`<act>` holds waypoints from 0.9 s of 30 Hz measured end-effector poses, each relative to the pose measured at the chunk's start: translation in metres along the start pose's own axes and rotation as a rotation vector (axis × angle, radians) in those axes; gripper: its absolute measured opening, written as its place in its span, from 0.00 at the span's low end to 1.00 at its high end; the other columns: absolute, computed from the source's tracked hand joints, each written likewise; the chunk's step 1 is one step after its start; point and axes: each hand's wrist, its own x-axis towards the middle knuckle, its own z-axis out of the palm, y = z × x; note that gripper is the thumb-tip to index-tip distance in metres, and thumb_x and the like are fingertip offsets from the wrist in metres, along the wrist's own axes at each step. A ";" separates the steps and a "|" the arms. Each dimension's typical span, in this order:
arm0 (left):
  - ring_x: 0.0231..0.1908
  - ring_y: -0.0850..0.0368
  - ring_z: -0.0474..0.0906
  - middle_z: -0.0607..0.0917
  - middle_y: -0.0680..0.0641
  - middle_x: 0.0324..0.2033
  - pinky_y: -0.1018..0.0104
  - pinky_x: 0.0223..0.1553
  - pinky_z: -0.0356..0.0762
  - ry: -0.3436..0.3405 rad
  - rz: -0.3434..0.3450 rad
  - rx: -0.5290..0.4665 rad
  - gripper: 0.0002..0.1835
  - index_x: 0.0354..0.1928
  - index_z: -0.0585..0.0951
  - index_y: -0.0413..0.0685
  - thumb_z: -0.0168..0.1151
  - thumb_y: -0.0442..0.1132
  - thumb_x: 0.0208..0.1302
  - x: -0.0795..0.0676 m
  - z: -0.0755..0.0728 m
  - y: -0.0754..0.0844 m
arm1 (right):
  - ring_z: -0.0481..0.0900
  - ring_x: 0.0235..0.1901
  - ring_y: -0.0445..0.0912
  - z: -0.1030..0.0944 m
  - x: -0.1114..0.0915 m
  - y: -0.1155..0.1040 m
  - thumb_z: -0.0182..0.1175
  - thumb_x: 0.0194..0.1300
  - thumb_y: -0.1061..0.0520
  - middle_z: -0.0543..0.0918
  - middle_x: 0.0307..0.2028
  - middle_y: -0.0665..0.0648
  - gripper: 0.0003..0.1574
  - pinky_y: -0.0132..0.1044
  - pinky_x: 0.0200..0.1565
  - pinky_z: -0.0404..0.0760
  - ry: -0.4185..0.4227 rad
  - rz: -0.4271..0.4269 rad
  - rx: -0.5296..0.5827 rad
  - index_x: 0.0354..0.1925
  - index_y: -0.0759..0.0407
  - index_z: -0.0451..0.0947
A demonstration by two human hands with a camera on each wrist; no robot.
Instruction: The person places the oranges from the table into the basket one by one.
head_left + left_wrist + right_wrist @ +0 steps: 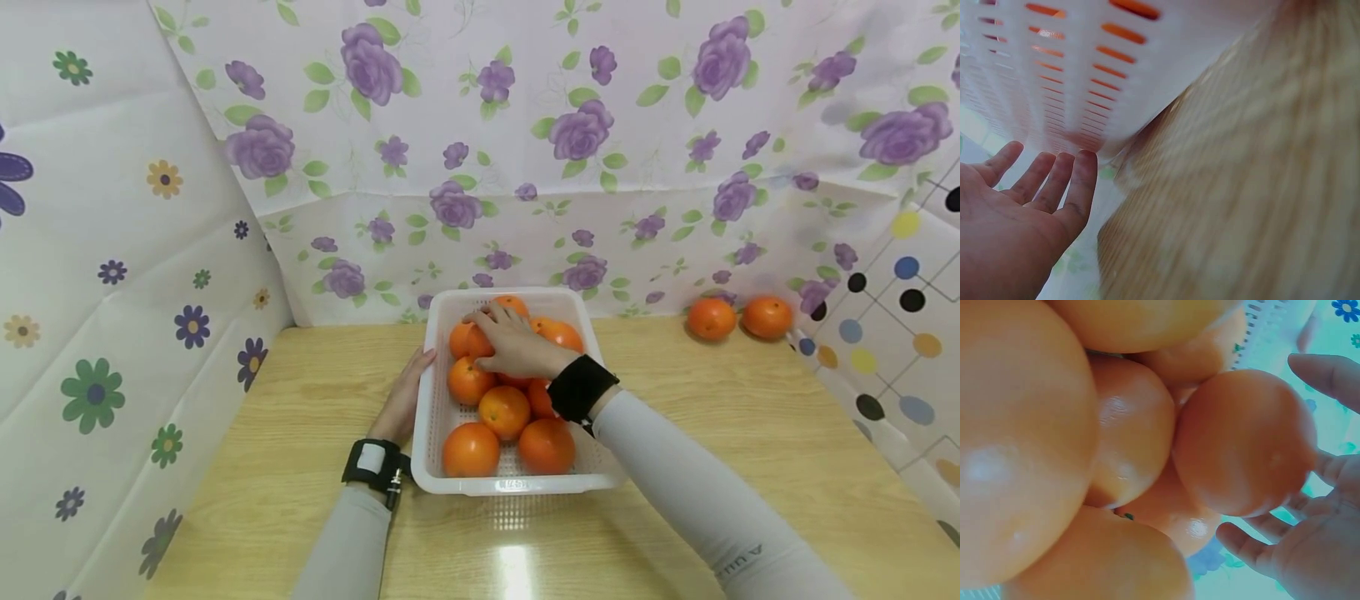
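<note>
A white perforated plastic basket (517, 485) filled with several oranges (504, 412) stands on the table. My left hand (405, 396) rests against the basket's left side; in the left wrist view its fingers (1082, 178) are nearly straight, with the fingertips at the slotted wall. My right hand (516, 343) reaches over the basket's far part and holds an orange (1244, 444) on top of the pile, thumb on one side and fingers on the other. In the right wrist view the orange hides some of the fingertips, and the thumb (1329, 375) appears slightly apart from it.
Two more oranges, one on the left (711, 319) and one on the right (767, 317), sit at the back right of the wooden table (300, 500). Flower-patterned sheets (517, 142) close off the back and left, and a dotted sheet (892, 333) the right.
</note>
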 end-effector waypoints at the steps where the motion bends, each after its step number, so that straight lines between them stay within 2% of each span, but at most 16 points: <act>1: 0.69 0.44 0.66 0.63 0.45 0.76 0.46 0.64 0.72 0.000 0.001 -0.001 0.43 0.83 0.50 0.66 0.49 0.70 0.74 0.000 0.000 0.000 | 0.54 0.75 0.60 -0.001 -0.001 0.000 0.66 0.74 0.50 0.59 0.74 0.65 0.41 0.63 0.74 0.54 0.006 -0.004 0.004 0.76 0.55 0.61; 8: 0.69 0.44 0.66 0.63 0.44 0.76 0.44 0.65 0.70 0.004 0.020 -0.015 0.42 0.83 0.51 0.65 0.49 0.68 0.75 -0.001 0.002 0.000 | 0.56 0.73 0.62 -0.010 -0.007 -0.001 0.65 0.74 0.53 0.61 0.73 0.65 0.38 0.61 0.72 0.60 0.052 -0.053 0.053 0.75 0.55 0.63; 14: 0.68 0.43 0.66 0.64 0.44 0.75 0.45 0.64 0.72 0.006 0.022 -0.010 0.41 0.83 0.51 0.65 0.49 0.67 0.76 -0.002 0.003 -0.001 | 0.62 0.67 0.59 -0.022 -0.015 -0.001 0.66 0.73 0.53 0.64 0.69 0.62 0.35 0.55 0.68 0.69 0.096 -0.066 0.134 0.73 0.54 0.66; 19: 0.68 0.44 0.67 0.63 0.43 0.76 0.44 0.65 0.71 0.000 0.022 -0.032 0.40 0.83 0.51 0.64 0.48 0.66 0.77 0.000 0.002 -0.001 | 0.63 0.66 0.60 -0.030 -0.022 -0.001 0.66 0.73 0.53 0.65 0.68 0.63 0.35 0.57 0.68 0.68 0.110 -0.058 0.151 0.73 0.56 0.67; 27: 0.68 0.43 0.67 0.65 0.43 0.75 0.44 0.64 0.72 0.001 0.016 -0.037 0.40 0.83 0.52 0.65 0.49 0.66 0.76 0.000 0.002 -0.001 | 0.61 0.70 0.62 -0.037 -0.031 0.007 0.65 0.74 0.53 0.62 0.71 0.64 0.36 0.59 0.69 0.66 0.137 -0.040 0.187 0.74 0.57 0.65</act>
